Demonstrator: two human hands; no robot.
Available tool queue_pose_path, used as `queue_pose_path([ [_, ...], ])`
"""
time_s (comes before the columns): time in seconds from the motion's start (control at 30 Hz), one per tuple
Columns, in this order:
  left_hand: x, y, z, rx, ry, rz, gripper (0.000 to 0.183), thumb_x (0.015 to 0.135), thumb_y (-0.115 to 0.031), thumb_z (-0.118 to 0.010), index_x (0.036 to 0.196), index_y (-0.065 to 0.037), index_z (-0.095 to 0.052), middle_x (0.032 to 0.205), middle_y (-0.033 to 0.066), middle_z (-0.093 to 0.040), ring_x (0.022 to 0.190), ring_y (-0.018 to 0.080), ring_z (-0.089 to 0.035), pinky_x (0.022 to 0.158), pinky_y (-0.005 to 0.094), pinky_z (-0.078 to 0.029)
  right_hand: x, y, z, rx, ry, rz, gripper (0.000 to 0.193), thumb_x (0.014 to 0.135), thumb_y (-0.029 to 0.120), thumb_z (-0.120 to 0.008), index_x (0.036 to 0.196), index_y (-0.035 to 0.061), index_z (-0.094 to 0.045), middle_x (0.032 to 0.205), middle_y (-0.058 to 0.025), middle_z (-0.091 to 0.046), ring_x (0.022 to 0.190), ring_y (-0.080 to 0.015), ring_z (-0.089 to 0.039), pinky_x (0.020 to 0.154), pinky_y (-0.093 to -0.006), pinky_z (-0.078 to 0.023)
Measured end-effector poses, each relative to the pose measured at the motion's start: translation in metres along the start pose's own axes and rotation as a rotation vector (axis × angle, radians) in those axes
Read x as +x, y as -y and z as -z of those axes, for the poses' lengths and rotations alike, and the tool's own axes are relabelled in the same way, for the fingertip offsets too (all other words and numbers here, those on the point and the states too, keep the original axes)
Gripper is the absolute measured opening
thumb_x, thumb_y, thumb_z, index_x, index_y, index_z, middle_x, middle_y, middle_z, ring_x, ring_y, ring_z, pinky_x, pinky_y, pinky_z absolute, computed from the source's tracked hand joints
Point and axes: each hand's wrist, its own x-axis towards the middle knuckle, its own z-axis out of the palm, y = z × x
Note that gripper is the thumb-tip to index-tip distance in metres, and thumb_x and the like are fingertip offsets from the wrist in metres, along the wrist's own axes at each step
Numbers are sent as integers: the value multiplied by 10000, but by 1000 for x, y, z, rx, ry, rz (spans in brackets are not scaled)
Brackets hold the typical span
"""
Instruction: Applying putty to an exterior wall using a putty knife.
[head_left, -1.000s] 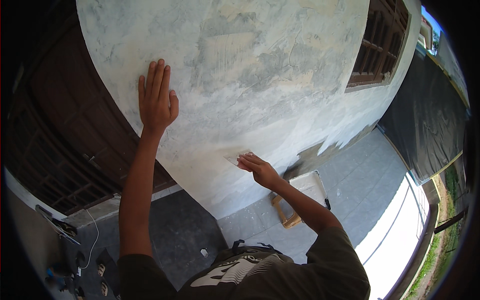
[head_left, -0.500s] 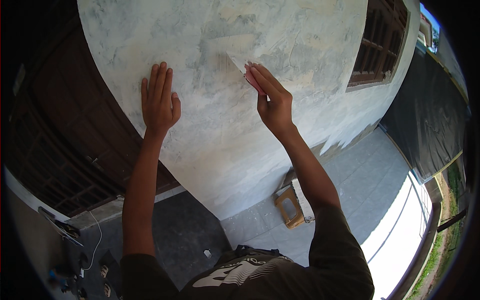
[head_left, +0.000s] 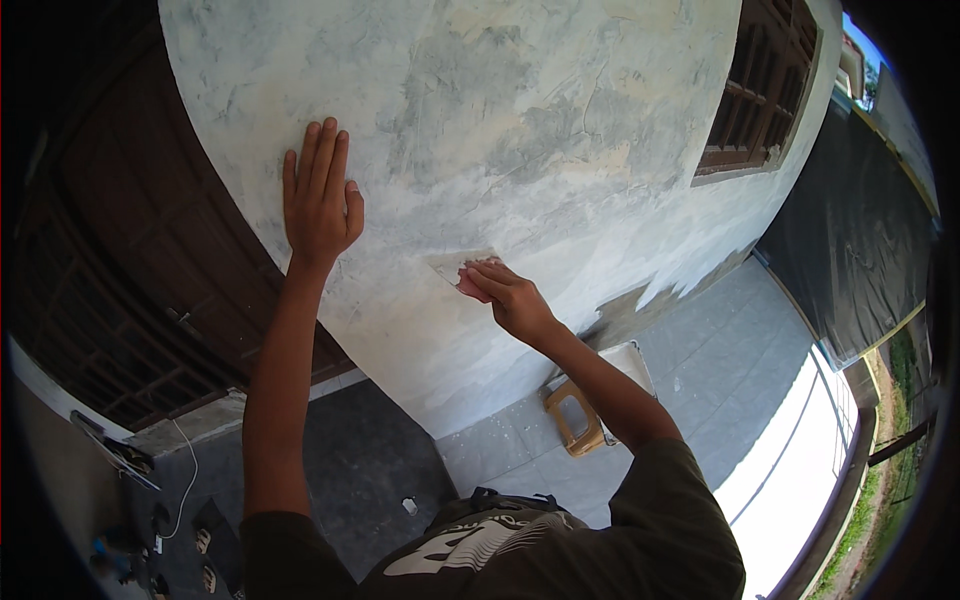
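My left hand lies flat on the patchy white and grey plastered wall, fingers stretched upward and thumb slightly apart. Lower and to the right, my right hand grips a putty knife with a wide, thin blade. Its pinkish handle is mostly covered by my fingers. The blade is tilted and appears to rest against the wall, its edge pointing up and to the left. Around it the surface carries pale, smeared filler.
A tan plastic stool with a white-smeared tray stands on the grey tiled floor. To the left is a dark wooden door; a barred window sits at upper right. Sandals and a white cable lie lower left.
My right hand has swept the putty knife down the wall and a little to the left, and the blade has turned. The left hand stays in place.
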Motion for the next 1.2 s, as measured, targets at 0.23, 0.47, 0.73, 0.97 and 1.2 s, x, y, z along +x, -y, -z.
queue_pose_path([
  [0.23,-2,-1,3,6,-6,-2,565,876,-110,-475,1428,7,-513,1559,132,-441,1480,284,-365,1198,502,-234,116,33,90,90,-556,34,535,814,-167,-584,1316,15,-618,1334,-214,-619,1196,-365,-629,1026,-442,-504],
  [0.47,4,2,-3,11,-16,3,573,875,-108,-467,1436,0,-509,1561,123,-439,1482,280,-362,1200,498,-232,120,-19,14,-338,-359,233,582,837,-77,-549,1415,-34,-497,1552,-217,-384,1438,-422,-366,1162,-551,-321],
  [0.73,1,0,-3,7,-25,-6,587,866,-101,-457,1444,-6,-502,1561,123,-440,1484,264,-358,1207,489,-225,-127,-5,-55,312,527,-399,583,786,-164,-459,1293,64,-637,1353,-179,-608,1322,-346,-521,1158,-477,-347],
  [0.97,0,-1,0,0,-4,2,592,862,-97,-458,1445,-6,-498,1564,130,-433,1486,280,-354,1203,499,-227,-59,11,9,367,76,-397,381,920,-88,-538,1272,13,-646,1240,-223,-659,1143,-378,-646,963,-371,-530],
  [1.2,-2,-2,3,0,10,5,595,859,-95,-458,1444,2,-495,1564,134,-431,1485,286,-355,1201,506,-228,98,30,104,125,-469,-93,363,938,-67,-594,1278,41,-662,1190,-165,-713,1093,-239,-703,915,-310,-544],
])
